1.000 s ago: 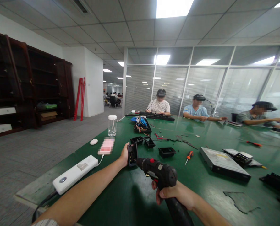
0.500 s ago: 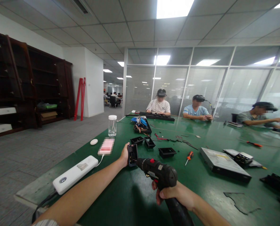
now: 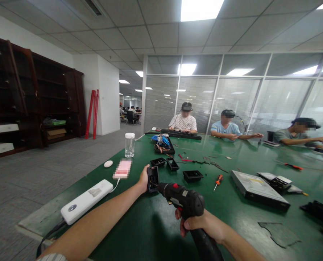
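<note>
My left hand [image 3: 144,179] grips a small black plastic housing [image 3: 153,178] by its left side, with the open face turned toward the drill. A black cordless power drill [image 3: 183,198] with red buttons is in my right hand [image 3: 202,225], fingers wrapped round its handle. Its nose points left and reaches the housing's right edge; the bit's tip is hidden. Beyond the housing lie black frames [image 3: 158,162], [image 3: 172,165] and a third black frame [image 3: 193,176] on the green table [image 3: 134,224].
A white power strip [image 3: 87,201], a phone [image 3: 122,169] and a lidded jar [image 3: 129,145] stand left. An orange screwdriver [image 3: 218,182] and a metal drive [image 3: 259,190] lie right. Wires in a black tray [image 3: 164,146] are farther back. Several people sit across.
Both my hands, the housing and the drill look almost unmoved. Across the table, the person in light blue has parted the hands and stretched one arm to the right.
</note>
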`<state>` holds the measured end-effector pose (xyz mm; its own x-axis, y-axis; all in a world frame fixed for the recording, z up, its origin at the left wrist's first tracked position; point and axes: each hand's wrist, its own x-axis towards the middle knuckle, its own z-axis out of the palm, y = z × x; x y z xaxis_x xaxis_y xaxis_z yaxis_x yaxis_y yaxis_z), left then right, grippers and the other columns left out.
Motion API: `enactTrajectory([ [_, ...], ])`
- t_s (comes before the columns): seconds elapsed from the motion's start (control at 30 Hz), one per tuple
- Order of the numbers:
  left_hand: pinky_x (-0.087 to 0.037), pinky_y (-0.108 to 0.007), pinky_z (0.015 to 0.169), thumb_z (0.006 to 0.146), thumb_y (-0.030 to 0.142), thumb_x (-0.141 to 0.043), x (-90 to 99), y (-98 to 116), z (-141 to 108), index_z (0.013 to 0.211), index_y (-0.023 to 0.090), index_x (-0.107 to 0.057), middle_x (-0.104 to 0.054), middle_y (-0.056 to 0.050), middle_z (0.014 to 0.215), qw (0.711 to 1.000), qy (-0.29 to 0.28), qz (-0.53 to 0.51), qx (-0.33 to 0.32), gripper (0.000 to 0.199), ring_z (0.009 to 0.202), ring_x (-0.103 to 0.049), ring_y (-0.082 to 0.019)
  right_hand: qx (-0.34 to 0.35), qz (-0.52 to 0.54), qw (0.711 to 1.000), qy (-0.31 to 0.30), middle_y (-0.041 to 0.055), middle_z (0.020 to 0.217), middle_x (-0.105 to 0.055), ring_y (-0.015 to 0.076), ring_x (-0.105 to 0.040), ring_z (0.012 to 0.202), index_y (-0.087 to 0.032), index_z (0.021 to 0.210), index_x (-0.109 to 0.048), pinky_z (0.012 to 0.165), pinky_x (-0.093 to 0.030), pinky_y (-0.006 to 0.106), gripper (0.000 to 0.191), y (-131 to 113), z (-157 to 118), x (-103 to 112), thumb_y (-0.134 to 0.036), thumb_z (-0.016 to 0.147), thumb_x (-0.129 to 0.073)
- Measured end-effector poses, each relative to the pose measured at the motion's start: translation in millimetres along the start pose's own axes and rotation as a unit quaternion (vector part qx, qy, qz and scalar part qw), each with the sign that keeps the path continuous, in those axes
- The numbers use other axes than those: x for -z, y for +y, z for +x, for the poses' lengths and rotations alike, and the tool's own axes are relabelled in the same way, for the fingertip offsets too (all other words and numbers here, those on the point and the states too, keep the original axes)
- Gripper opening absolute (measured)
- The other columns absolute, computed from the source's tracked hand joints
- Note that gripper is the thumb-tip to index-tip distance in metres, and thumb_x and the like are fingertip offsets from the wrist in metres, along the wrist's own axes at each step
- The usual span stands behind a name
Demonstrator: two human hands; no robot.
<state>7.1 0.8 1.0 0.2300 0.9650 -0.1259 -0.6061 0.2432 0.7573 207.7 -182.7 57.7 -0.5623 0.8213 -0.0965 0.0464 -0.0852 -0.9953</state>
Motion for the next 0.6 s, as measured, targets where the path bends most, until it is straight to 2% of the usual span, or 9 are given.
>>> enactTrajectory([
  [0.2,-0.041,-0.029,0.045,0.067,0.05,-0.045,2.3,-1.4,2.9,0.069,0.016,-0.053,-0.055,-0.002,0.052,1.0,-0.012,-0.006,0.0,0.036,0.046,-0.054,-0.018,-0.001,0.002,1.0,-0.001,0.0012,0.062,-0.058,0.0154,-0.054,0.059,-0.013,0.076,-0.053,0.064,-0.037,0.028,0.022,-1.1,0.1,-0.8,-0.02,0.056,-0.057],
  [0.6,-0.04,-0.028,0.045,0.068,0.049,-0.045,-3.7,2.7,-4.4,0.067,0.015,-0.054,-0.055,-0.002,0.05,1.0,0.008,-0.012,0.02,0.035,0.043,-0.052,-0.017,-0.001,0.0,1.0,0.005,0.0018,0.062,-0.059,0.0163,-0.055,0.06,-0.013,0.078,-0.054,0.065,-0.037,0.029,0.023,0.4,0.5,0.4,-0.02,0.056,-0.058],
])
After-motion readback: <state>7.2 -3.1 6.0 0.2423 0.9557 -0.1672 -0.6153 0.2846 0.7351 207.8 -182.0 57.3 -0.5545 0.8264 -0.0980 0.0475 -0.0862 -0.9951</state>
